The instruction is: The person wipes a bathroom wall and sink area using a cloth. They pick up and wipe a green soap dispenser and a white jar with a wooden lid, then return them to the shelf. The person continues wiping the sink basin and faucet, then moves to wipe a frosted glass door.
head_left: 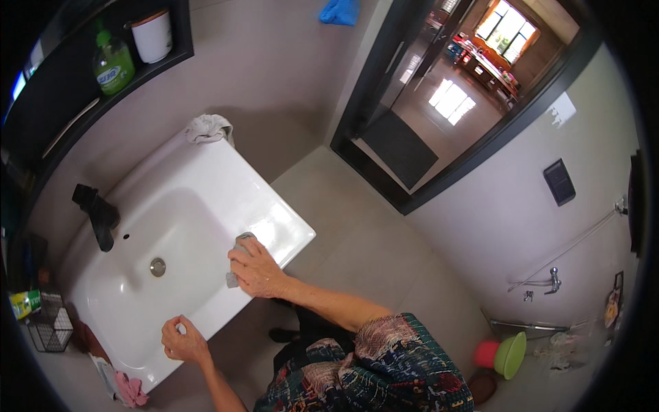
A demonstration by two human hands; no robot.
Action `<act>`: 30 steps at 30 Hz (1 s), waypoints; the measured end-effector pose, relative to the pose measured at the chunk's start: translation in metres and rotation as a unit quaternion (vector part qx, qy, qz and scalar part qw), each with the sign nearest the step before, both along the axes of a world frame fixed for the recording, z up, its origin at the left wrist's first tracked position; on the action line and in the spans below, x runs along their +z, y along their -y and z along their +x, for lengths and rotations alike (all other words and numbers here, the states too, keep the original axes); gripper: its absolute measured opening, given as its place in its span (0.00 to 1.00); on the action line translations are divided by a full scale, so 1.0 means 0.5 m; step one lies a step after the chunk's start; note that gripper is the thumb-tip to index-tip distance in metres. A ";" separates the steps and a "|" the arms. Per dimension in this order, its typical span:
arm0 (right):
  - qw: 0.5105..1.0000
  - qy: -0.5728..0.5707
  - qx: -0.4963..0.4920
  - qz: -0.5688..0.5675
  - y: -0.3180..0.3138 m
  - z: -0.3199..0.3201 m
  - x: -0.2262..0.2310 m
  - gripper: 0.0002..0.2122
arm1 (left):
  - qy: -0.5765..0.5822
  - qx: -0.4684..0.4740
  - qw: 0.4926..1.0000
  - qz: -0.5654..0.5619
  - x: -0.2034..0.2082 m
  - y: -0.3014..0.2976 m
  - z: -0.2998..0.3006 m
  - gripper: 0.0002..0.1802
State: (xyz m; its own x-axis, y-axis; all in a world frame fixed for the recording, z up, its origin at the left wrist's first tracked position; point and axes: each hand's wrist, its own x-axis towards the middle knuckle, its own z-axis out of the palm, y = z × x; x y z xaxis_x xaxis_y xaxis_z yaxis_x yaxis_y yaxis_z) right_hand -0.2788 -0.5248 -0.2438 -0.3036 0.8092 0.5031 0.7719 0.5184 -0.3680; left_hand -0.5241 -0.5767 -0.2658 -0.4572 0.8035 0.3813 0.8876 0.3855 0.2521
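My right hand point(259, 269) presses a crumpled grey cloth point(244, 237) onto the front rim of the white washbasin point(206, 182), near its right end. Bits of the cloth stick out above and below my closed fingers. Over the basin's front edge, further left, my left hand point(183, 340) is held with curled fingers, thumb and forefinger forming a small ring. Nothing shows in it. A metal drain point(158, 266) sits at the bottom of the bowl, and a black tap point(100, 216) stands at the back.
A whitish cloth point(209, 129) is bunched on the basin's far corner, a pink cloth point(130, 389) at the near-left corner. Above, a black shelf point(130, 86) carries a green pump bottle point(112, 65) and a white cup point(152, 38). A doorway with a dark mat point(399, 148) lies far right.
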 end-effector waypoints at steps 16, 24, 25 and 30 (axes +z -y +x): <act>0.940 -0.050 0.331 -0.062 0.038 -0.280 -0.026 0.12 | 0.366 -0.100 0.918 0.118 0.026 0.025 -0.052 0.11; 0.943 -0.003 0.308 -0.127 0.043 -0.330 0.011 0.11 | 0.396 -0.143 0.894 0.152 0.057 0.049 -0.059 0.25; 0.931 -0.004 0.329 -0.161 0.035 -0.353 0.008 0.11 | 0.405 -0.138 0.886 0.177 0.059 0.049 -0.059 0.26; 0.889 -0.116 0.382 -0.225 -0.023 -0.408 -0.012 0.09 | 0.378 -0.062 0.888 0.254 0.073 0.066 -0.098 0.22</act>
State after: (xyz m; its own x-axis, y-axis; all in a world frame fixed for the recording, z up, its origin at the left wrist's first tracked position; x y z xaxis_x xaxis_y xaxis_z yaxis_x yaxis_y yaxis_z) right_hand -0.4828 -0.5133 -0.2497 -0.7809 0.5469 0.3019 0.1347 0.6193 -0.7735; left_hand -0.5733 -0.6100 -0.2295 -0.6568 0.6774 0.3311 0.4187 -0.0375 0.9074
